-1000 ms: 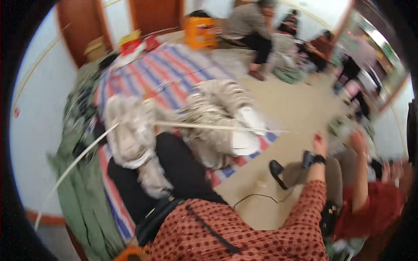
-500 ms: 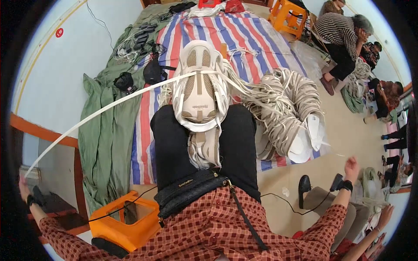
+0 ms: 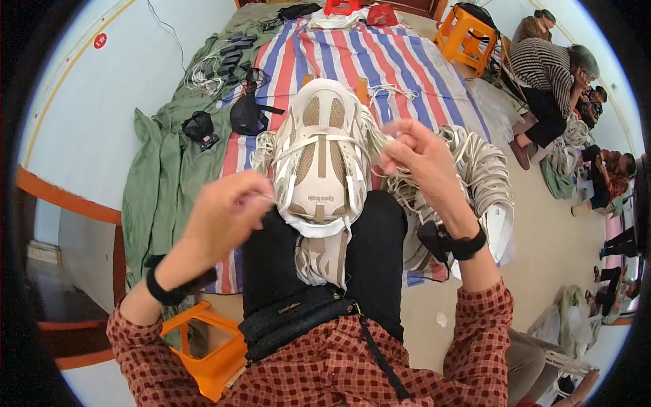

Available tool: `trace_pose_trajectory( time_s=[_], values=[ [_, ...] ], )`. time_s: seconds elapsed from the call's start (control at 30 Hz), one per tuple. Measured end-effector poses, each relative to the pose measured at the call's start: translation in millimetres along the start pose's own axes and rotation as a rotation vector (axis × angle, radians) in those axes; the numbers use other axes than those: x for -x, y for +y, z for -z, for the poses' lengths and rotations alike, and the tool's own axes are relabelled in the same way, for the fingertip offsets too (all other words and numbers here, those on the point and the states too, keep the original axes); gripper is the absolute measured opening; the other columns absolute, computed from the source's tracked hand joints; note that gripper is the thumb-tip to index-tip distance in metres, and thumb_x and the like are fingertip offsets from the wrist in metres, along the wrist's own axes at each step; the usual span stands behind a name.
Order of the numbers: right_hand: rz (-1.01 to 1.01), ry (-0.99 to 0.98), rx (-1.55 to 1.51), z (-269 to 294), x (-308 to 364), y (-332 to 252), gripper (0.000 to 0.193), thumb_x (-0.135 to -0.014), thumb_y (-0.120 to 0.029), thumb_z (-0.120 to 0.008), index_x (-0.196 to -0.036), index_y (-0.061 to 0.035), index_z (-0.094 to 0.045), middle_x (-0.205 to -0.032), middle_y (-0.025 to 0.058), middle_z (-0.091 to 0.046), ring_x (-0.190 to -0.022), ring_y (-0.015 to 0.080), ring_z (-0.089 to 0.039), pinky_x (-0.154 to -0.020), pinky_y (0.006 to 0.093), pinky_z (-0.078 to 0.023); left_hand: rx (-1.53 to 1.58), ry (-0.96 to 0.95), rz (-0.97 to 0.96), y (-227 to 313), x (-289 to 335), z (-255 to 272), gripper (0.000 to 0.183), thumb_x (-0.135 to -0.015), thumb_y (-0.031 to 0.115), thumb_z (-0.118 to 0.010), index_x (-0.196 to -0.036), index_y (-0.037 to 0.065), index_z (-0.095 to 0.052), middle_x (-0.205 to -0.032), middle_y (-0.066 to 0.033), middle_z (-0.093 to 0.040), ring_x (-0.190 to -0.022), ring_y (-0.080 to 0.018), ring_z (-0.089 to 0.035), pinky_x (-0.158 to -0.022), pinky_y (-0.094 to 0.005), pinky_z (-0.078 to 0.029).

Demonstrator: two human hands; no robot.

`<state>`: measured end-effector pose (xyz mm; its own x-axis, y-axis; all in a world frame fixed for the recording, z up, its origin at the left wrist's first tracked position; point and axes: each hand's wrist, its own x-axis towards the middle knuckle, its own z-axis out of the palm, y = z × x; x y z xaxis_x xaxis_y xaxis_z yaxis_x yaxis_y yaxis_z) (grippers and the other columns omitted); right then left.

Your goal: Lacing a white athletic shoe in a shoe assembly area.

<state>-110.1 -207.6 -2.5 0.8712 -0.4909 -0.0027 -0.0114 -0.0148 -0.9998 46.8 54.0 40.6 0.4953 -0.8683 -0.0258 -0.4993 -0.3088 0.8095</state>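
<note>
A white and tan shoe upper (image 3: 319, 180) rests across my knees, with a cream lace (image 3: 308, 142) running over it. More beige shoe-upper material (image 3: 320, 261) hangs between my thighs below it. Left of the upper, my left hand (image 3: 227, 217) is closed, its fingertips near the lower left edge; what they pinch is too blurred to tell. On the other side, my right hand (image 3: 424, 163) has thumb and forefinger pinched beside the upper, close to a bunch of loose laces (image 3: 374, 139). Whether a lace is in that pinch cannot be made out.
Stacked shoe uppers (image 3: 485, 166) with trailing laces lie to the right on a striped sheet (image 3: 400, 64). Green cloth (image 3: 159, 176) and a black pouch (image 3: 247, 114) are at left. An orange stool (image 3: 207, 363) stands near my left side; people (image 3: 549, 71) sit at right.
Both hands have come in from far out at the sides to beside the shoe upper. The long lace stretched taut to the left no longer shows; a lace now lies across the upper.
</note>
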Motion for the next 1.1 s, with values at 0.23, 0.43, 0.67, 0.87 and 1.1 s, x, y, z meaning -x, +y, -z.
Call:
trace_pose_trajectory(
  time_s=[0.23,0.43,0.67,0.87,1.1],
  values=[
    [0.105,-0.145,0.090,-4.6,-34.5,14.8,0.013,-0.092,-0.011,-0.059,-0.096,0.0005,-0.062,-0.081,0.0046,-0.066,-0.069,0.0092,-0.062,-0.068,0.0224,-0.050,-0.380,0.284,-0.645,21.1,-56.9,-39.0,0.009,-0.074,0.000,-0.060,-0.083,0.002,-0.058,-0.100,-0.0136,-0.061,-0.098,-0.0308,-0.059,-0.082,-0.0384,-0.047],
    [0.176,0.063,-0.084,-14.1,-37.3,13.4,0.010,-0.090,-0.010,-0.062,-0.091,0.0000,-0.061,-0.082,0.0060,-0.067,-0.072,0.0101,-0.064,-0.068,0.0222,-0.051,-0.591,0.148,-0.735,9.2,-81.5,-59.2,0.017,-0.071,0.004,-0.061,-0.088,0.001,-0.057,-0.106,-0.0142,-0.058,-0.111,-0.0318,-0.052,-0.094,-0.0426,-0.040],
    [0.218,0.111,-0.079,-30.9,-41.7,16.6,0.010,-0.084,-0.004,-0.063,-0.091,0.0007,-0.059,-0.080,0.0046,-0.064,-0.071,0.0095,-0.063,-0.064,0.0224,-0.049,-0.527,0.154,-0.661,-0.2,-63.8,-65.4,0.020,-0.070,0.000,-0.062,-0.088,0.002,-0.053,-0.115,-0.0153,-0.055,-0.114,-0.0357,-0.050,-0.095,-0.0456,-0.040],
    [0.263,0.103,0.176,-35.8,-45.2,20.3,0.013,-0.080,-0.005,-0.065,-0.092,-0.0003,-0.063,-0.080,0.0030,-0.065,-0.072,0.0087,-0.060,-0.063,0.0249,-0.046,-0.470,0.177,-0.645,2.8,-63.0,-67.3,0.015,-0.073,0.000,-0.060,-0.086,0.001,-0.053,-0.114,-0.0162,-0.056,-0.112,-0.0361,-0.051,-0.095,-0.0459,-0.040],
    [0.363,0.140,0.398,-36.6,-42.4,18.2,0.015,-0.081,-0.003,-0.064,-0.096,-0.0002,-0.063,-0.085,0.0043,-0.065,-0.074,0.0107,-0.061,-0.066,0.0256,-0.048,-0.123,0.102,-0.423,12.7,-34.8,-73.9,0.012,-0.079,0.003,-0.060,-0.089,-0.001,-0.054,-0.114,-0.0191,-0.058,-0.099,-0.0342,-0.058,-0.083,-0.0390,-0.046]
  ],
)
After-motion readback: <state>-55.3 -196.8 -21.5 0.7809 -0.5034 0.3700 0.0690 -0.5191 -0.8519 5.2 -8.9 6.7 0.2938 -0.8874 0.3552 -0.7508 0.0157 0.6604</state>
